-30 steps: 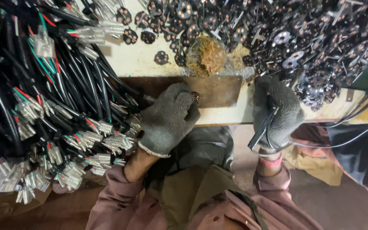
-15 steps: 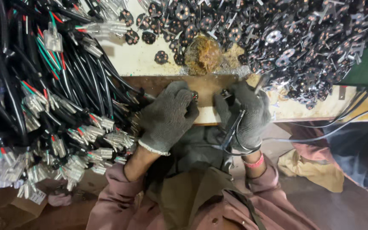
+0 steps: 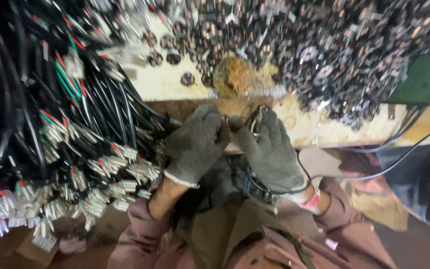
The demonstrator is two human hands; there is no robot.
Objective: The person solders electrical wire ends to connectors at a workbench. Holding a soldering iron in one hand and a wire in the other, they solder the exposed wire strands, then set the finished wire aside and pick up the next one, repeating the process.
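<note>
Both gloved hands are meeting at the bench edge [image 3: 324, 130], working one small dark round part [image 3: 256, 118] between them. The left hand [image 3: 195, 144] is curling closed, fingertips touching the piece; the right hand [image 3: 273, 152] is gripping it, a black cable [image 3: 354, 175] trailing off past the wrist, though blur is hiding the exact pinch. Judging by the heaps, plenty is remaining: a big pile of round parts [image 3: 334, 55] is covering the bench, and bundled wires with metal terminals [image 3: 75, 149] are lying to the left.
</note>
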